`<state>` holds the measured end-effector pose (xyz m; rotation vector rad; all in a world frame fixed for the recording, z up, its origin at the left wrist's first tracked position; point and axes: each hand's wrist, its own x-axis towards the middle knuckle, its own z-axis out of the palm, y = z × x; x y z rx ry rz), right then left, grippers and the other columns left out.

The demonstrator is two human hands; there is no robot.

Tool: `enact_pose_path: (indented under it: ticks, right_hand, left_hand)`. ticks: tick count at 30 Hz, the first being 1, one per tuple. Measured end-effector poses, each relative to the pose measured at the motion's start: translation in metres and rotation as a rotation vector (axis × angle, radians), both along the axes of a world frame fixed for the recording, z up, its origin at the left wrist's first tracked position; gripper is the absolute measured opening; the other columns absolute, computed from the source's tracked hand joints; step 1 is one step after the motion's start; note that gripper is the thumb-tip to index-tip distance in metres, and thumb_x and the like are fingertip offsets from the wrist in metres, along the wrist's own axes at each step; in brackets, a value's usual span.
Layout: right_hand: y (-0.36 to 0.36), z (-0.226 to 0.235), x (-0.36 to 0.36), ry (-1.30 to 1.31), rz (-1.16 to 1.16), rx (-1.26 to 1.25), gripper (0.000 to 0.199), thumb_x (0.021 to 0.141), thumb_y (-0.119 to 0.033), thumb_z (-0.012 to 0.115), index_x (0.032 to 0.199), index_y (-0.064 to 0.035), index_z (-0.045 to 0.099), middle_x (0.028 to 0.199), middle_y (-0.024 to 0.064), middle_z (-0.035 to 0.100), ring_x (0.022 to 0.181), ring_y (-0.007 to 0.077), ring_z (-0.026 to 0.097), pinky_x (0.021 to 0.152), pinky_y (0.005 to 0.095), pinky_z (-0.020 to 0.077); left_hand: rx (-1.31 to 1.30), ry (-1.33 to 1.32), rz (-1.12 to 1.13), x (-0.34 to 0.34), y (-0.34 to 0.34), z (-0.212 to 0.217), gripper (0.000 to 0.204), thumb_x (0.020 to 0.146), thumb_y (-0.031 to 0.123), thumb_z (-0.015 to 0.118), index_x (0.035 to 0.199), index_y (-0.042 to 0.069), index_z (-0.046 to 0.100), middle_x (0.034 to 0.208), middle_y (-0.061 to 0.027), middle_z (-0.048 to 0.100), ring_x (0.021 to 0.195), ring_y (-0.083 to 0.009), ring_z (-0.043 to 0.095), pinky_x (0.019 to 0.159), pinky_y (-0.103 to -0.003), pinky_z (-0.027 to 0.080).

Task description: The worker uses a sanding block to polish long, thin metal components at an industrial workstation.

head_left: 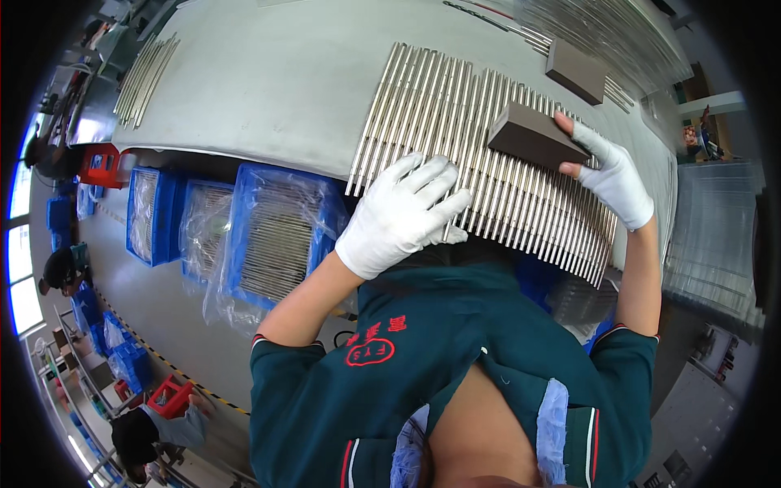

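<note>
A wide row of slim metal rods (423,106) lies side by side on the pale table, their near ends jutting past its front edge. My left hand (403,213), in a white glove, rests on the near ends at the row's left part with fingers stretched and spread. In my right hand (612,175), gloved with thumb and a fingertip bare, is the right end of a dark brown rectangular block (537,137). The block lies across the top of the rods. Behind it, a second brown block (576,71) sits on some more rods.
A small bundle of rods (146,81) lies at the table's far left. Blue crates (236,268) lined with plastic, holding rods, stand left below the table (268,89). Clear plastic trays (708,236) are stacked at right. Other people (134,431) are farther off at left.
</note>
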<state>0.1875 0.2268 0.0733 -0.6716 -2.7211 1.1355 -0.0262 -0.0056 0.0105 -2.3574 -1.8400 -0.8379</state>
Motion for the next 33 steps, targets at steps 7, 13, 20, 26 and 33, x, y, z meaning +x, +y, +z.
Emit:
enact_pose_path:
  ticks: [7, 13, 20, 26, 33]
  right_hand:
    - [0.029, -0.020, 0.041, 0.590, -0.460, 0.084, 0.074, 0.087, -0.013, 0.075, 0.151, -0.0149, 0.038, 0.141, 0.0064, 0.053, 0.119, 0.0155, 0.056, 0.101, 0.0287, 0.0457]
    - [0.049, -0.049, 0.057, 0.729, -0.762, 0.218, 0.078, 0.088, -0.015, 0.076, 0.153, -0.0144, 0.033, 0.134, 0.0095, 0.056, 0.109, 0.0140, 0.058, 0.095, 0.0260, 0.0454]
    - [0.043, -0.061, 0.059, 0.778, -0.873, 0.267, 0.077, 0.087, -0.011, 0.076, 0.152, -0.0133, 0.035, 0.137, 0.0102, 0.053, 0.113, 0.0163, 0.057, 0.099, 0.0287, 0.0446]
    - [0.035, -0.062, 0.054, 0.942, -0.814, 0.200, 0.078, 0.085, -0.010, 0.078, 0.151, -0.0132, 0.036, 0.136, 0.0094, 0.053, 0.114, 0.0167, 0.057, 0.100, 0.0298, 0.0463]
    - [0.030, -0.060, 0.051, 1.021, -0.780, 0.146, 0.077, 0.085, -0.008, 0.078, 0.150, -0.0097, 0.036, 0.132, 0.0084, 0.056, 0.114, 0.0162, 0.057, 0.100, 0.0286, 0.0464]
  left_hand:
    - [-0.148, 0.003, 0.042, 0.002, -0.009, 0.015, 0.077, 0.067, 0.052, 0.071, 0.125, 0.004, 0.057, 0.127, -0.0158, 0.058, 0.123, -0.0347, 0.052, 0.107, -0.048, 0.037]
    - [-0.073, 0.083, 0.041, -0.003, -0.006, 0.004, 0.074, 0.066, 0.048, 0.072, 0.124, 0.004, 0.058, 0.125, -0.0116, 0.060, 0.121, -0.0310, 0.054, 0.105, -0.046, 0.039]
    - [-0.047, 0.091, 0.083, -0.002, -0.003, 0.005, 0.067, 0.067, 0.047, 0.072, 0.120, 0.009, 0.063, 0.119, -0.0092, 0.064, 0.117, -0.0315, 0.058, 0.102, -0.047, 0.044]
    - [-0.076, 0.096, 0.087, -0.004, -0.008, 0.005, 0.066, 0.070, 0.047, 0.072, 0.121, 0.008, 0.062, 0.123, -0.0102, 0.063, 0.119, -0.0332, 0.057, 0.103, -0.048, 0.043]
    - [-0.025, 0.069, 0.096, 0.004, -0.004, 0.009, 0.074, 0.065, 0.045, 0.077, 0.124, 0.004, 0.059, 0.124, -0.0139, 0.060, 0.119, -0.0353, 0.054, 0.101, -0.049, 0.041]
